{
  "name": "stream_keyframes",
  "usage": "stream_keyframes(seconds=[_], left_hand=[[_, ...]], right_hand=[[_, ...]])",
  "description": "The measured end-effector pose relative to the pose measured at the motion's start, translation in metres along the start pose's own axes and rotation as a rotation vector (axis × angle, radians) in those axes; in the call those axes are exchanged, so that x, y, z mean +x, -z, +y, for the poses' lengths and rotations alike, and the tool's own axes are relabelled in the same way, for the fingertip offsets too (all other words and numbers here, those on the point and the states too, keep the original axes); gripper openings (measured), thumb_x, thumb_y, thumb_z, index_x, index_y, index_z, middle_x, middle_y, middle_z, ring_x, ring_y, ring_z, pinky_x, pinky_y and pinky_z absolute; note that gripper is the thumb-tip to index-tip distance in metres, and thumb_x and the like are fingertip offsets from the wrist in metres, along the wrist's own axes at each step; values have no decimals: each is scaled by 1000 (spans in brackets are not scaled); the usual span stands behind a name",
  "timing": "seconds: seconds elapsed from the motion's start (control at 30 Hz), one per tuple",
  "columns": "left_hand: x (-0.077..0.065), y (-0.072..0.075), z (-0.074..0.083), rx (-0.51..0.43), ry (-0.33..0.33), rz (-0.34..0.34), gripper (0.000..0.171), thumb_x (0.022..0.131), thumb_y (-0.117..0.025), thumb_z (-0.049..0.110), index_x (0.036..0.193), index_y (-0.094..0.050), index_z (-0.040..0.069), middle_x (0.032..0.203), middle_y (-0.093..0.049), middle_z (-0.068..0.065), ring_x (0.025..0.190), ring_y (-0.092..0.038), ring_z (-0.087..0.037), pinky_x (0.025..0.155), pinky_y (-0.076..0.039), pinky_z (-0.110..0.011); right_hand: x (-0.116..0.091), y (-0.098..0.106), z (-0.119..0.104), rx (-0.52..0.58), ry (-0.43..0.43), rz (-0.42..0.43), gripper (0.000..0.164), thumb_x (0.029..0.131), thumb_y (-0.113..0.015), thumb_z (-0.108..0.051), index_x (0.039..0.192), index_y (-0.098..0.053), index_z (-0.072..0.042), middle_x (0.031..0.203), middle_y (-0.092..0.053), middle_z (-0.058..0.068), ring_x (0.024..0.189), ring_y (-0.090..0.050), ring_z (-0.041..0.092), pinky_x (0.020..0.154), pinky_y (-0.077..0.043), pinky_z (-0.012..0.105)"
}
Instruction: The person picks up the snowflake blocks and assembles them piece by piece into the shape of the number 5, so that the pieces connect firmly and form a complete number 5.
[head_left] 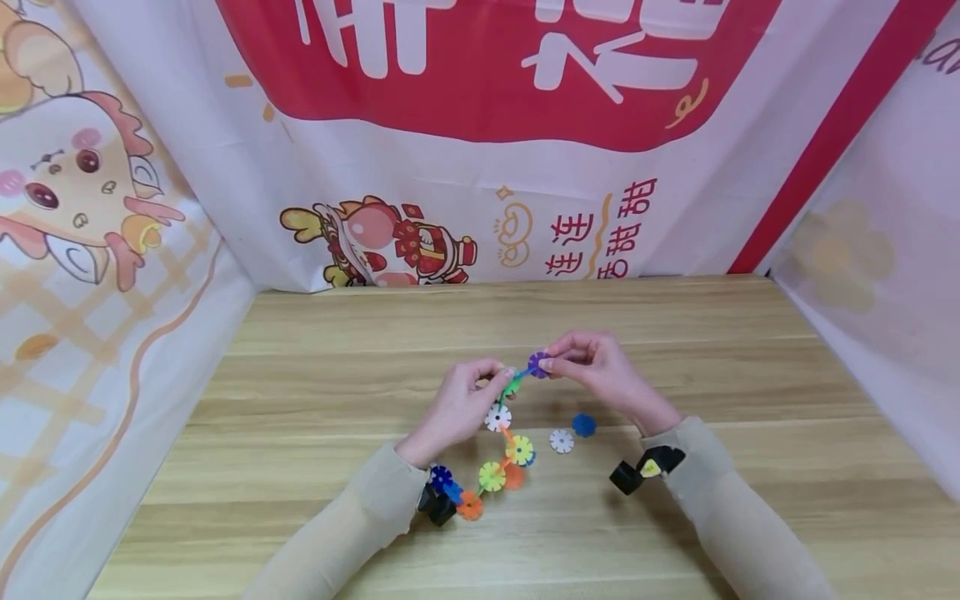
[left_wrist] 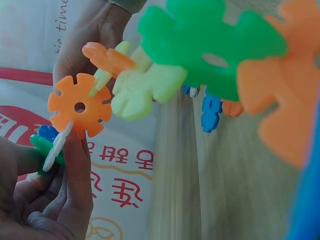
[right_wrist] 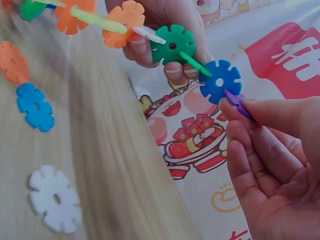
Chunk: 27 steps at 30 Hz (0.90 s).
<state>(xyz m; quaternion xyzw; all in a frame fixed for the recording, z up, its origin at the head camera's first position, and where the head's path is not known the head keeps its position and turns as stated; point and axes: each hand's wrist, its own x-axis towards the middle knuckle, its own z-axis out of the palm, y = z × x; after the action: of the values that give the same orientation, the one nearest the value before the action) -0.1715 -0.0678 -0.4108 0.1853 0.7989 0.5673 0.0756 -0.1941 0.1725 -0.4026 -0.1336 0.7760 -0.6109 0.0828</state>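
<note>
A chain of slotted plastic snowflake discs hangs between both hands and curves down toward the left sleeve. My left hand [head_left: 459, 408] pinches it near its upper end, at a green disc [right_wrist: 185, 40] beside a white one [head_left: 492, 417]. The fingers of my right hand [head_left: 603, 371] pinch a purple disc [right_wrist: 237, 103], whose edge meets the rim of the blue disc [right_wrist: 209, 82] at the chain's end. Orange [head_left: 471, 506] and yellow [head_left: 491, 477] discs form the lower part, and dark blue ones [head_left: 441, 477] overlap the left wrist in the head view.
On the wooden table [head_left: 360, 333] lie a loose white disc [head_left: 561, 442] and a blue disc [head_left: 584, 425], right of the chain. A loose orange disc [head_left: 514, 477] lies beneath the chain. Printed cloth [head_left: 465, 117] stands behind and on both sides.
</note>
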Motion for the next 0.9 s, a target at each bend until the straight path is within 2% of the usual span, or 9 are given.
stream_keyframes(seconds=[0.1, 0.2, 0.3, 0.4, 0.5, 0.57, 0.7, 0.8, 0.9], left_hand=[[0, 0, -1, 5, 3, -7, 25, 106, -58, 25, 94, -70, 8, 84, -68, -9, 51, -45, -9, 44, -37, -23], [0, 0, -1, 5, -7, -13, 25, 106, -58, 26, 94, -70, 8, 81, -66, -10, 50, -44, -9, 44, -37, -23], [-1, 1, -1, 3, -21, -22, 25, 106, -57, 27, 94, -70, 9, 77, -63, -7, 52, -46, -11, 45, -39, -23], [-2, 2, -1, 1, -28, -35, 25, 106, -58, 28, 94, -71, 9, 75, -63, -7, 54, -49, -13, 46, -41, -24], [-3, 3, -2, 8, -19, -41, 25, 105, -59, 28, 95, -72, 10, 77, -66, -6, 59, -56, -15, 53, -50, -29], [-4, 4, -1, 7, -10, -47, 24, 105, -59, 27, 96, -72, 9, 81, -68, -5, 66, -63, -17, 63, -57, -37], [-6, 4, -1, -16, 25, -77, 22, 106, -58, 27, 104, -68, 8, 86, -73, -4, 76, -70, -24, 76, -59, -51], [-6, 4, 1, -32, 46, -100, 23, 106, -58, 30, 110, -63, 8, 88, -74, -7, 80, -71, -31, 79, -58, -52], [-5, 5, 3, 2, 30, -76, 25, 106, -58, 32, 113, -63, 9, 92, -73, -5, 86, -71, -28, 80, -58, -46]], right_hand=[[0, 0, 3, -3, -6, 2, 16, 96, -74, -13, 105, -70, -1, 98, -75, 11, 93, -70, 34, 87, -57, 36], [1, 1, 4, 0, -12, 12, 17, 96, -74, -15, 105, -71, -2, 99, -75, 11, 95, -69, 37, 87, -57, 37], [2, 1, 3, 13, -6, 14, 19, 96, -75, -18, 107, -73, -3, 101, -74, 11, 98, -67, 42, 89, -56, 44], [2, 1, 2, 19, 11, 20, 21, 96, -75, -20, 109, -75, -4, 103, -74, 11, 97, -67, 40, 90, -55, 51], [3, 0, 1, 21, 13, 26, 23, 94, -78, -23, 110, -76, -6, 103, -74, 10, 97, -67, 37, 90, -54, 53], [3, 0, 0, 19, 3, 34, 25, 92, -80, -24, 109, -76, -8, 103, -75, 10, 97, -68, 37, 91, -54, 54], [4, -3, -2, 10, -11, 60, 27, 89, -82, -28, 107, -75, -10, 100, -75, 9, 96, -69, 35, 92, -53, 54], [5, -6, -4, -3, 2, 62, 26, 89, -82, -28, 106, -75, -10, 98, -75, 8, 94, -69, 32, 91, -54, 53], [5, -10, -6, -8, 26, 44, 21, 90, -81, -24, 105, -75, -10, 96, -75, 8, 92, -69, 31, 89, -55, 53]])
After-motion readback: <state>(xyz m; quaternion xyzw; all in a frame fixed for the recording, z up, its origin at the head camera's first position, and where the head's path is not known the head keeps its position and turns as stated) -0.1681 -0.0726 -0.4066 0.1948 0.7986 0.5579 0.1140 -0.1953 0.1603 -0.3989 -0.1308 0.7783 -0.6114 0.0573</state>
